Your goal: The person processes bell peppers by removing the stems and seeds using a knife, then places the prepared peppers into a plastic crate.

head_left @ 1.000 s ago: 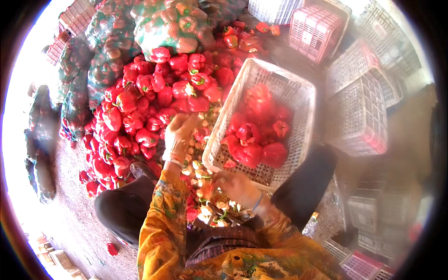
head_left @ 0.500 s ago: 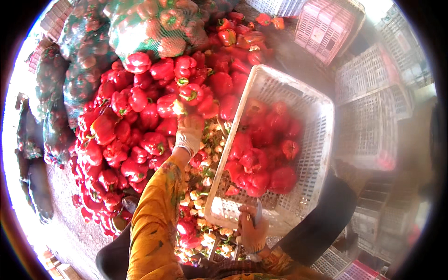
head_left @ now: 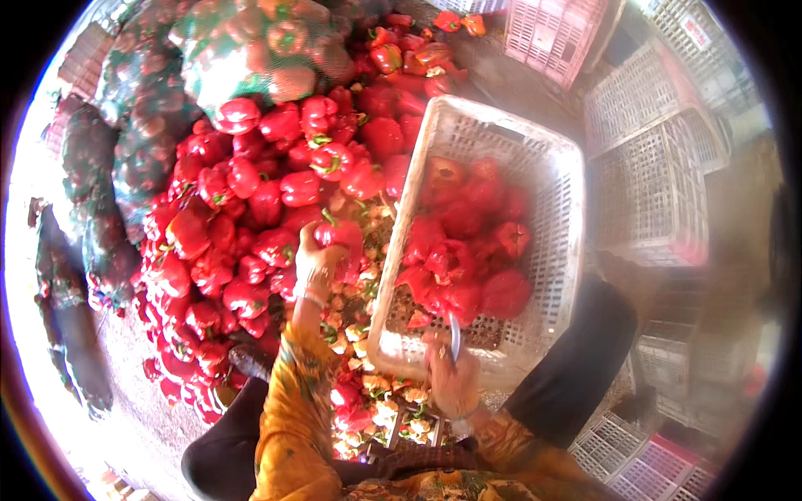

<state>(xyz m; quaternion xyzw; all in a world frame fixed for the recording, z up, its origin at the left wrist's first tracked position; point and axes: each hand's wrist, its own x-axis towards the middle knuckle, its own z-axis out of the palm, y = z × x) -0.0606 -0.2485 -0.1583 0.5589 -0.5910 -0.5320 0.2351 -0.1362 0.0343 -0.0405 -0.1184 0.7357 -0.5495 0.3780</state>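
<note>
Stuffed mesh sacks (head_left: 138, 125) and stacked crates (head_left: 643, 192) stood around a floor where a heap of red peppers (head_left: 251, 209) lay to the left of a white basket (head_left: 555, 217) partly filled with more. Between heap and basket, above scattered pale cores (head_left: 380, 384), the left hand (head_left: 316, 265) had its fingers curled around a green-stemmed pepper (head_left: 344, 240). Closed about a knife (head_left: 455, 336), its blade pointing up, the right hand (head_left: 454, 380) was at the basket's near edge.
</note>
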